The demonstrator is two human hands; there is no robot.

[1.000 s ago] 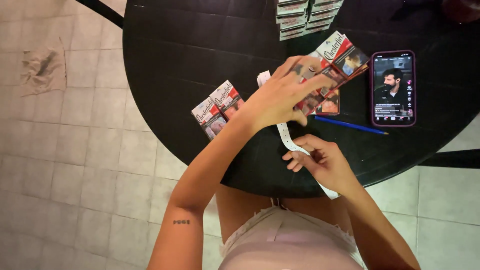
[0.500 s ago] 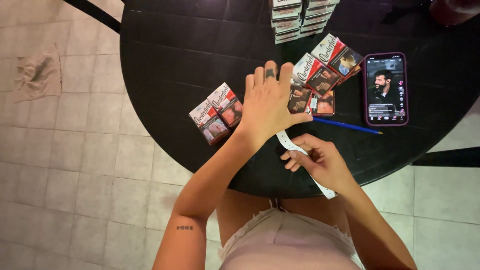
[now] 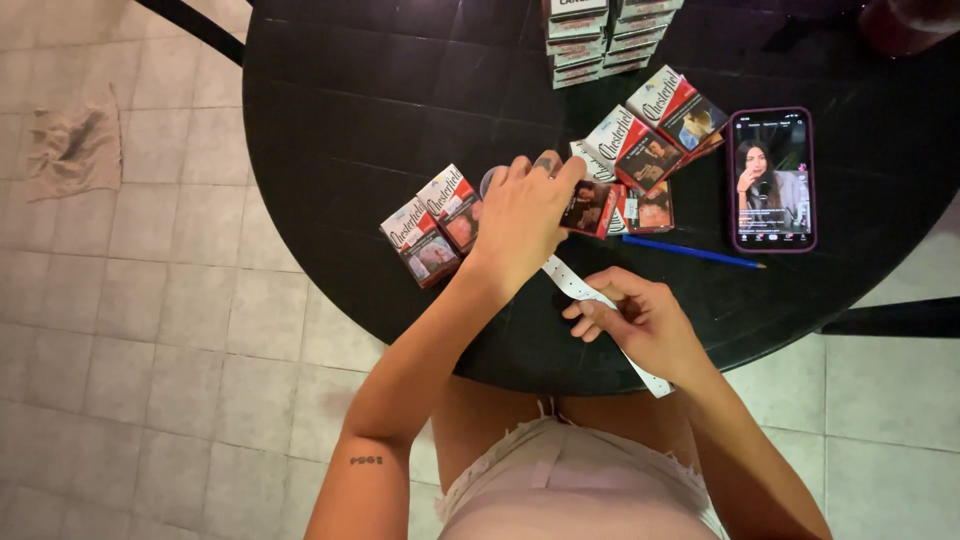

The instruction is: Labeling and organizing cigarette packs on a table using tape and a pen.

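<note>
My left hand (image 3: 525,215) is curled around a small red and white pack (image 3: 590,205) lying on the round black table (image 3: 350,100). My right hand (image 3: 640,320) pinches a long white paper strip (image 3: 575,283) near the table's near edge; the strip runs from under the left hand past my right wrist. Two more packs (image 3: 435,225) lie side by side just left of my left hand. Several others (image 3: 655,130) lie fanned out beyond it.
A phone (image 3: 771,180) with a lit screen lies at the right, with a blue pen (image 3: 693,252) near its lower left corner. Stacks of packs (image 3: 600,35) stand at the far edge. A crumpled cloth (image 3: 75,150) lies on the tiled floor at left.
My left hand has drawn back toward the left with a pack in it, away from the fanned group. My right hand has kept its hold on the strip.
</note>
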